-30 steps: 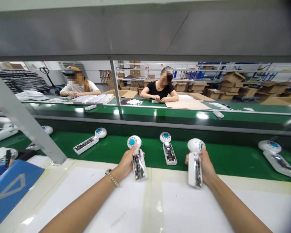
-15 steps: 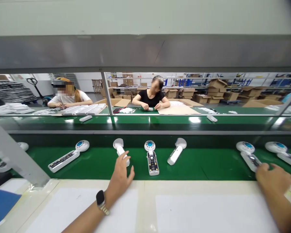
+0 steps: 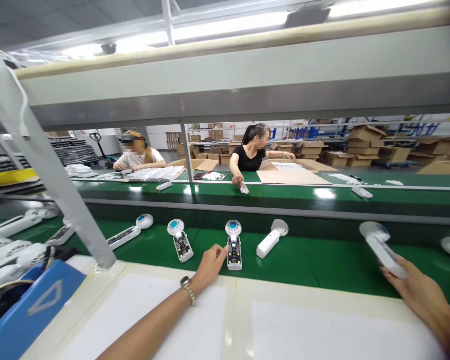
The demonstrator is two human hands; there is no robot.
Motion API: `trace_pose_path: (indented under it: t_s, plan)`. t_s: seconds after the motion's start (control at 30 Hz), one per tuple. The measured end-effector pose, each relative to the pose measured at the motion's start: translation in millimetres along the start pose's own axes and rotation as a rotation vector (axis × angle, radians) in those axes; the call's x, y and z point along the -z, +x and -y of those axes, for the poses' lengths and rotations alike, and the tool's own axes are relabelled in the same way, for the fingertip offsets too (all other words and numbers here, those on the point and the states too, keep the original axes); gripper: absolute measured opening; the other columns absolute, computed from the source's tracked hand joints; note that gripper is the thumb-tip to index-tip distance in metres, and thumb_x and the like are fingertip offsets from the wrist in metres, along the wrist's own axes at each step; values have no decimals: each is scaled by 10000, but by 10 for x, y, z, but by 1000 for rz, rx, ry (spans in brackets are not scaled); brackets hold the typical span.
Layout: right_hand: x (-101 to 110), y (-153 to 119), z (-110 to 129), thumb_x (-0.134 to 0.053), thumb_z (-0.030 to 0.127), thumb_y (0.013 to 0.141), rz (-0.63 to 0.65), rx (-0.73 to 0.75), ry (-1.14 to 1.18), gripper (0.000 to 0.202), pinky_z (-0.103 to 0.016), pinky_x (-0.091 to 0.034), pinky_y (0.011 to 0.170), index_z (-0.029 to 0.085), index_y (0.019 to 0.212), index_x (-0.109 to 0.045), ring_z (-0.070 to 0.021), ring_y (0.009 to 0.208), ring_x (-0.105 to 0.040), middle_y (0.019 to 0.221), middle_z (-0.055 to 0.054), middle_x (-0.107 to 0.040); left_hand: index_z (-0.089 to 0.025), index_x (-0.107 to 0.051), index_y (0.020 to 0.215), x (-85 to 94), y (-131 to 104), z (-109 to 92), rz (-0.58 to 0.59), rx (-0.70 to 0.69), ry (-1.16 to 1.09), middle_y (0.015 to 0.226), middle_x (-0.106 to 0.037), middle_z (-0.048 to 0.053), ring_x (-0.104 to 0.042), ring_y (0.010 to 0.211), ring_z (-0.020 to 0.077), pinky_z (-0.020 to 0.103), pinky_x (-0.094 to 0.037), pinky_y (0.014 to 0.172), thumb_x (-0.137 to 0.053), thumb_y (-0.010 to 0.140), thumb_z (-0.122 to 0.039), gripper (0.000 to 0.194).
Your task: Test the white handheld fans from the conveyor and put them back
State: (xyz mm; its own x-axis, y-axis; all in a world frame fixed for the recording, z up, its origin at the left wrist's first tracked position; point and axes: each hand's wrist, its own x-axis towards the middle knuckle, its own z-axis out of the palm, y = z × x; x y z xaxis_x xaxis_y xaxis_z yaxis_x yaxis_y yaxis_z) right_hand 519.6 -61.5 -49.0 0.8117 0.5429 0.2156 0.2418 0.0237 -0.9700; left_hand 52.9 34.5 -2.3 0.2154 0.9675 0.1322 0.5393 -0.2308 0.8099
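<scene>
On the green conveyor belt (image 3: 318,275) lie several white handheld devices with round heads. My left hand (image 3: 210,267) has its fingers closed at the left edge of the middle device (image 3: 234,252), which lies face up, its blue-centred head away from me and a circuit board showing in its handle. Left of it is another face-up device (image 3: 182,246). A device with its plain back up (image 3: 269,243) lies to the right. Farther right, my right hand (image 3: 416,285) holds the handle of a device (image 3: 386,255), plain white side up and tilted; the thumb partly covers it.
A slanted metal post (image 3: 67,175) stands at the left, near a blue bin (image 3: 41,305) and piled white devices (image 3: 7,252). A pale worktable (image 3: 172,320) runs along the front. Across a second belt, two people sit; one person's hand (image 3: 238,179) holds a small white part.
My left hand has moved right to the middle device; the device it was over now lies face up. My right hand has lifted and turned its device. The view has tilted and shifted left.
</scene>
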Motion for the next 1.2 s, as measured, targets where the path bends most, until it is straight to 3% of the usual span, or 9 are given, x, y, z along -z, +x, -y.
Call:
trace_pose_path:
  t_s: [0.1,0.2,0.33,0.43,0.53,0.63,0.8,1.07,1.2]
  plan:
    - [-389,-397,197,-601,424,642,236,-152,359,199,-443,-504,752,259,751,-572,-297,882,-629,913,-129,-623,-180,-474,692,-112,174,-54,-51,138,15,687,-568,51,-556,717,240,283,-334,601,-572,702,-472,308]
    - [-727,-858,448,-709,345,566,448,-232,487,270,-507,-527,742,209,772,-602,-300,781,-643,803,-69,-657,-174,-456,717,-175,380,-132,-59,243,-12,769,-590,103,-571,849,309,290,-347,611,-689,570,-299,303]
    - [-996,-1514,787,-736,306,632,719,-439,670,259,-451,-526,791,194,826,-605,-203,661,-646,732,-5,-669,-171,-459,684,-79,533,-212,96,303,-165,671,-587,69,-604,781,289,288,-396,575,-702,516,-166,296]
    - [-1121,-1930,976,-635,429,731,830,-552,651,271,-400,-537,748,167,799,-617,-195,636,-653,696,-30,-666,-170,-456,737,71,428,-222,236,310,-349,616,-568,19,-610,640,213,283,-442,536,-693,586,-238,289]
    - [-1222,-2185,1085,-672,368,715,901,-541,602,289,-343,-543,649,185,922,-587,-182,644,-649,751,-29,-673,-189,-420,864,160,142,-191,303,272,-532,697,-574,-8,-616,630,156,297,-497,601,-691,625,-242,365]
    - [-1295,-2276,1132,-668,325,720,898,-521,581,436,-340,-543,584,246,1108,-484,-177,655,-646,936,-32,-659,-205,-404,947,144,-167,-127,383,236,-690,833,-590,13,-631,634,151,342,-514,650,-737,600,-224,481]
    - [-1329,-2253,1135,-591,221,735,890,-626,598,375,-327,-532,613,245,1093,-485,-175,675,-656,997,-31,-651,-172,-459,914,54,-371,-31,519,268,-1042,956,-595,73,-645,723,198,377,-496,707,-636,674,-178,298]
    - [-1304,-2211,1080,-627,258,732,925,-635,556,328,-302,-501,668,227,1046,-538,-179,758,-653,1024,-44,-665,-174,-449,962,14,-384,-11,527,260,-1032,1025,-573,80,-643,777,205,404,-480,758,-573,672,-75,331]
    - [-1307,-2218,1130,-638,330,729,946,-619,458,429,-270,-469,590,196,1107,-487,-163,639,-634,813,-50,-696,-173,-440,981,14,-399,-18,517,257,-1019,1039,-561,81,-640,795,206,415,-473,772,-584,681,-77,346]
